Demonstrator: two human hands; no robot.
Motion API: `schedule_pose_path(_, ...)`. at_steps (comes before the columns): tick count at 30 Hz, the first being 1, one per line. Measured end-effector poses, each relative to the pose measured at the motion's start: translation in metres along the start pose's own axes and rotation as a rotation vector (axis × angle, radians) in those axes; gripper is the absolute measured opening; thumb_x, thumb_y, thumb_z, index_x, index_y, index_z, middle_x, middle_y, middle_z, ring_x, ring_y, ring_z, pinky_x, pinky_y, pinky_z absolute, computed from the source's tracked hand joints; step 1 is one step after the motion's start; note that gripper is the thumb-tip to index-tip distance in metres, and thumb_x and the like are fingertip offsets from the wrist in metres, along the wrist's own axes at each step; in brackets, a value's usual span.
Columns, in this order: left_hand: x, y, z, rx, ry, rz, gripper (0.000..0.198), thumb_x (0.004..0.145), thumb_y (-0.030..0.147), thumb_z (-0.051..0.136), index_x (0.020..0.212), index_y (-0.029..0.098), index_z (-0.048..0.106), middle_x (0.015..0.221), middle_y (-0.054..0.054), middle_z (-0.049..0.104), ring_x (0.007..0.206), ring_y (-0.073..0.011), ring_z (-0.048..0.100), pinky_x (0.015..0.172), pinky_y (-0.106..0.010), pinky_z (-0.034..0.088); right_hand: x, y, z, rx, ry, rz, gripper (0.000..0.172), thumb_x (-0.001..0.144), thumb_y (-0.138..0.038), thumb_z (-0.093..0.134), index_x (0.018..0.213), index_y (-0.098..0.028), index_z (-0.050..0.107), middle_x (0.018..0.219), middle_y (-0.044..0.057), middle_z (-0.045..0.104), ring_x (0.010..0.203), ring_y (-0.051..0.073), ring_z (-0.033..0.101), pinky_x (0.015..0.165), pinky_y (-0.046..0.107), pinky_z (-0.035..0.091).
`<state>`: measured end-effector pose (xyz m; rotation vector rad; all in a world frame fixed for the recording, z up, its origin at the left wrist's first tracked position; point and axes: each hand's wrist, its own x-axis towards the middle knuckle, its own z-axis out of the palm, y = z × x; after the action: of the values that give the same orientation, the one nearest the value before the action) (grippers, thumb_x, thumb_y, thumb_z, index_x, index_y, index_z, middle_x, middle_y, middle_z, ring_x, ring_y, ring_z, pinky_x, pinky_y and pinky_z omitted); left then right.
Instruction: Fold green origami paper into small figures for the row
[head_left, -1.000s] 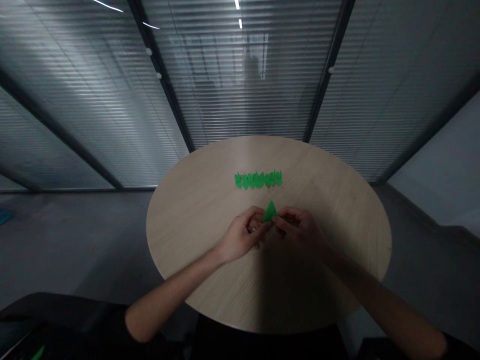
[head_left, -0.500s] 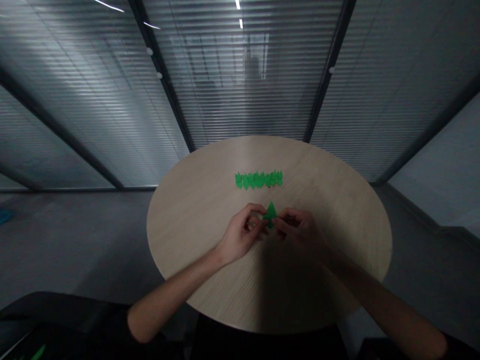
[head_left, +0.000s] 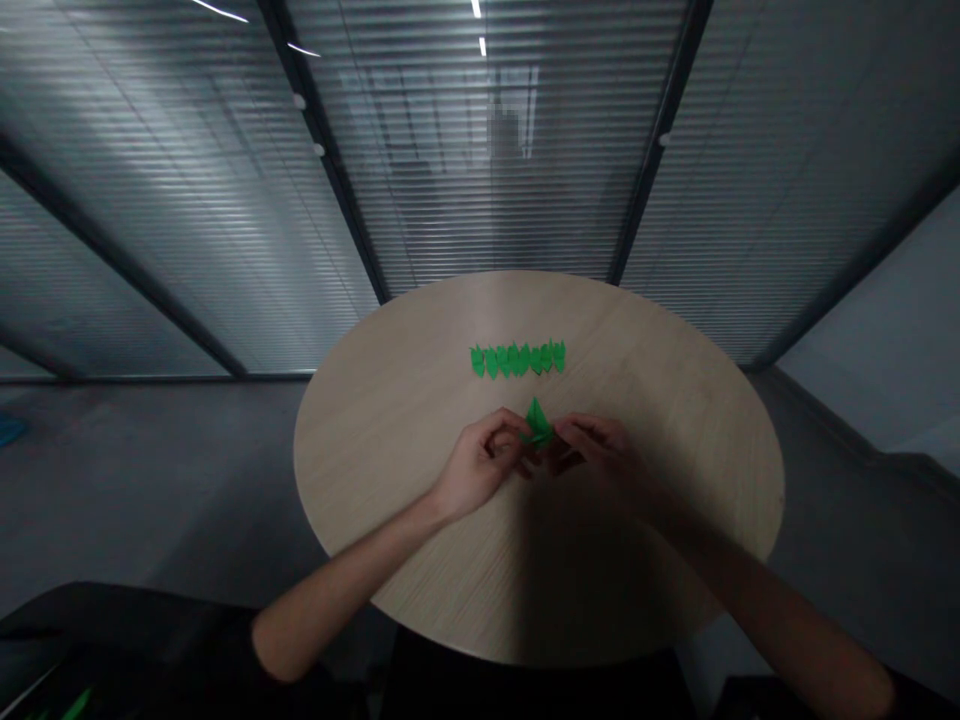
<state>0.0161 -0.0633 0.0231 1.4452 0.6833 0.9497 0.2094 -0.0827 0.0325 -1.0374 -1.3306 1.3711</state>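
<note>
Between my hands is a small piece of folded green paper (head_left: 537,420), its pointed tip facing the far side of the table. My left hand (head_left: 487,455) pinches its left edge with thumb and fingertips. On the other side, the fingers of my right hand (head_left: 592,445) close on its right edge, in shadow. Just beyond the hands, a row of several folded green paper pieces (head_left: 517,360) lies side by side on the table; they look leaf-like, with pointed ends.
The round light-wood table (head_left: 375,430) stands before a glass wall with blinds (head_left: 495,220). A dark chair-like shape (head_left: 112,630) is at the lower left, with something green on it. Something blue (head_left: 10,430) lies on the floor at far left.
The green paper has tilted and shifted slightly left, and its lower part now looks folded up. My right fingers have moved a little along its right edge.
</note>
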Motion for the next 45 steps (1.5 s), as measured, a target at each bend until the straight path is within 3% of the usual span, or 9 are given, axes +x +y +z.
schedule_pose_path(5,-0.003,0.001,0.0,0.058,0.002,0.036,0.012,0.086,0.02,0.065,0.094,0.014,0.059,0.074,-0.001,0.064,0.062,-0.0106,0.065,0.06,-0.023,0.057,0.001,0.001,-0.002,-0.012,0.012,0.012,0.04,0.079,-0.057,0.076,0.079,-0.017,0.074,0.073,0.006,0.074,0.062,0.016,0.069,0.06,0.029,0.058)
schedule_pose_path(10,-0.004,0.003,0.0,0.131,0.014,0.032,0.025,0.095,0.036,0.061,0.09,0.012,0.063,0.071,-0.002,0.064,0.061,-0.011,0.063,0.059,-0.022,0.055,0.001,0.006,-0.003,-0.012,0.0,0.007,0.035,0.077,-0.051,0.079,0.083,-0.017,0.073,0.07,0.003,0.072,0.061,0.015,0.068,0.059,0.028,0.058)
schedule_pose_path(14,-0.002,-0.003,-0.001,0.203,0.053,0.025,0.023,0.09,0.036,0.069,0.091,0.014,0.063,0.071,-0.001,0.064,0.061,-0.0111,0.064,0.056,-0.021,0.053,0.001,0.008,-0.003,-0.039,0.003,-0.029,0.029,0.08,-0.046,0.077,0.084,-0.017,0.072,0.073,0.003,0.071,0.061,0.014,0.067,0.059,0.027,0.056)
schedule_pose_path(25,-0.001,-0.004,0.003,0.071,0.067,0.05,0.025,0.087,0.029,0.073,0.101,0.015,0.058,0.076,0.0,0.064,0.059,-0.0095,0.065,0.054,-0.019,0.055,0.0,0.006,-0.001,-0.127,0.013,-0.088,0.023,0.083,-0.04,0.074,0.079,-0.017,0.068,0.067,0.001,0.067,0.06,0.013,0.063,0.058,0.025,0.05)
schedule_pose_path(34,0.001,-0.007,0.002,0.083,0.109,0.114,0.018,0.088,0.024,0.071,0.099,0.014,0.061,0.074,0.001,0.064,0.059,-0.0075,0.062,0.055,-0.017,0.057,0.001,0.01,-0.001,-0.117,0.013,-0.07,0.021,0.083,-0.039,0.071,0.083,-0.018,0.07,0.068,0.001,0.068,0.061,0.013,0.063,0.06,0.026,0.05)
schedule_pose_path(45,-0.002,-0.009,-0.001,0.174,0.108,0.138,0.025,0.09,0.029,0.07,0.109,0.016,0.061,0.082,-0.002,0.066,0.064,-0.0107,0.067,0.056,-0.02,0.059,-0.001,0.007,0.0,-0.107,0.025,-0.103,0.019,0.084,-0.036,0.071,0.082,-0.018,0.069,0.07,0.001,0.068,0.063,0.013,0.063,0.06,0.026,0.049)
